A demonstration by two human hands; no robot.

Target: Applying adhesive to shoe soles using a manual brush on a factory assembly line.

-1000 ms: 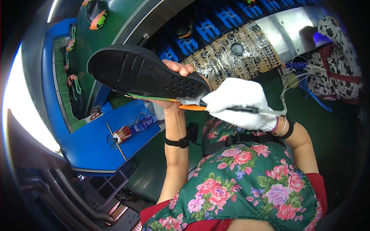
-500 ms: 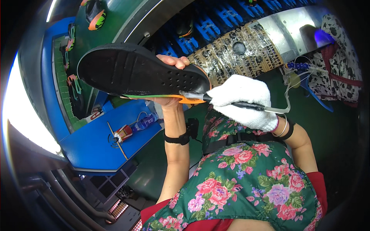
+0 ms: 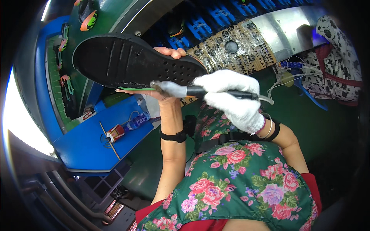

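Note:
A shoe lies across my left hand, its black sole turned up toward me. The sole has ridges on the wide left part and rows of small holes toward the right; green and orange show along its near edge. My bare left hand grips it from beneath, with fingertips curled over the far edge. In a white knit glove, my right hand is closed around the black handle of a brush. A thin hose trails from the brush's rear end. Its slightly blurred tip is at the sole's near edge, where a wet-looking line shows.
Behind the shoe, a ledge covered with taped brown cardboard borders a blue slatted conveyor. A blue table at left carries a plastic bottle and a stick. More shoes sit at upper left; spotted fabric hangs at right.
My right hand has moved left with the brush, taking its tip along the sole's near edge from the holed part toward the middle. My left hand still holds the shoe; the whole view has shifted slightly.

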